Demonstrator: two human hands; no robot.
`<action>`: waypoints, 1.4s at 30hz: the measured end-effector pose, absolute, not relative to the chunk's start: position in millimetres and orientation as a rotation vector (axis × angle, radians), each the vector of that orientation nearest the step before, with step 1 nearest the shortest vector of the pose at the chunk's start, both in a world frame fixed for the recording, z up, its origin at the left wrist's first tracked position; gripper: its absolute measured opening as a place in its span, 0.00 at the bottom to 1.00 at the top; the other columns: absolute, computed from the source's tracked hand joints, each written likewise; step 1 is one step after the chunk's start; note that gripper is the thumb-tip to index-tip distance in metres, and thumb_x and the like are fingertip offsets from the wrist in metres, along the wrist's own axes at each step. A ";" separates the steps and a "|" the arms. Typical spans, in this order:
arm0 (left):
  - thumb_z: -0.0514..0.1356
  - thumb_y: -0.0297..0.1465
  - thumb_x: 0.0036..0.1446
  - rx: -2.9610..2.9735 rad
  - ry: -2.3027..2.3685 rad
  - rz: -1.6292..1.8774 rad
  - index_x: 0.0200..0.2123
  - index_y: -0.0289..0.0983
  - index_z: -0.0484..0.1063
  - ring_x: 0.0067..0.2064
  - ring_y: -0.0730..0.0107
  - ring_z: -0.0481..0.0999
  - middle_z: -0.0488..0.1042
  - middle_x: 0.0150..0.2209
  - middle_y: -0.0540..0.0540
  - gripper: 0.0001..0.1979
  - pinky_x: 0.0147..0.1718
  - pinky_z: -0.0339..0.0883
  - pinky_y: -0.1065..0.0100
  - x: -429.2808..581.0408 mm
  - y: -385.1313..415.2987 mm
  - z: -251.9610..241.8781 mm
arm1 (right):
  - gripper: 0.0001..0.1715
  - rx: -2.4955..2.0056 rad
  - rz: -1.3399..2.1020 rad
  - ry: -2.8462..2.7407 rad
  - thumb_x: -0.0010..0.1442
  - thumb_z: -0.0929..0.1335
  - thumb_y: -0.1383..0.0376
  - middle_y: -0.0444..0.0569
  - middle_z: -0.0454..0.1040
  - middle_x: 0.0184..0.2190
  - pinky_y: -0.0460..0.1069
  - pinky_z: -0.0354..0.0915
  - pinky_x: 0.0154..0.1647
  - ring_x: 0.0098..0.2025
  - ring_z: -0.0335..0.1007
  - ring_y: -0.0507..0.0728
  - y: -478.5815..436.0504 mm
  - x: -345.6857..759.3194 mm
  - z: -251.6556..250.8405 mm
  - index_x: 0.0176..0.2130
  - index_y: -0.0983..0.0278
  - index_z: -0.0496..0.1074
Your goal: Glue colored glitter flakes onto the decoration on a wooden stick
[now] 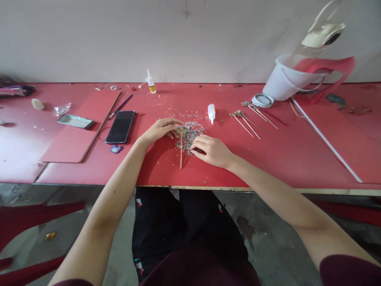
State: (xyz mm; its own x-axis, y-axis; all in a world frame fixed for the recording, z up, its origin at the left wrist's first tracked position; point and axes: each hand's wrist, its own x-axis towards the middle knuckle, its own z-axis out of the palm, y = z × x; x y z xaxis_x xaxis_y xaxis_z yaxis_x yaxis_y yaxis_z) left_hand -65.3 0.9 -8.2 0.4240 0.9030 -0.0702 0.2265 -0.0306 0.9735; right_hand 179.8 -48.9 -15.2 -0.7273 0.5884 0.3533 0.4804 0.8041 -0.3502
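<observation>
My left hand (162,129) rests on the red table (268,159), fingers curled and pressed onto the top of a thin wooden stick (181,153) whose glittered end lies in a pile of coloured confetti bits (190,133). At the pile's near right edge, my right hand (212,151) has its fingertips pinched together; what they hold is too small to name.
A small white glue bottle (211,113) stands right of the pile. Finished glittered sticks (248,123) lie further right, near a round tin (263,100) and a white bucket (282,81). A black phone (120,126), a metal tray (75,121) and another glue bottle (151,82) are at the left.
</observation>
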 end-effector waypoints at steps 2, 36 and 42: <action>0.57 0.33 0.63 1.535 1.037 0.745 0.50 0.34 0.73 0.32 0.73 0.78 0.77 0.30 0.45 0.14 0.32 0.70 0.74 -65.5 1.6 -9.2 | 0.10 -0.800 0.330 -2.537 0.65 0.62 0.66 0.50 0.74 0.36 0.50 0.65 0.42 0.41 0.67 0.55 -49.0 179.7 -15.0 0.37 0.64 0.73; 0.57 0.31 0.63 1.519 1.048 0.747 0.49 0.33 0.73 0.31 0.73 0.77 0.77 0.29 0.45 0.14 0.31 0.70 0.74 -63.9 0.2 -6.3 | 0.09 -0.747 0.414 -2.546 0.65 0.63 0.66 0.49 0.73 0.36 0.50 0.64 0.43 0.40 0.67 0.55 -42.5 184.6 -15.7 0.37 0.63 0.72; 0.57 0.31 0.63 1.518 1.040 0.748 0.50 0.33 0.73 0.31 0.73 0.78 0.77 0.29 0.45 0.14 0.31 0.70 0.74 -64.2 0.5 -7.4 | 0.10 -0.743 0.399 -2.554 0.66 0.63 0.66 0.49 0.73 0.35 0.50 0.64 0.43 0.40 0.67 0.55 -42.4 184.2 -15.7 0.37 0.63 0.73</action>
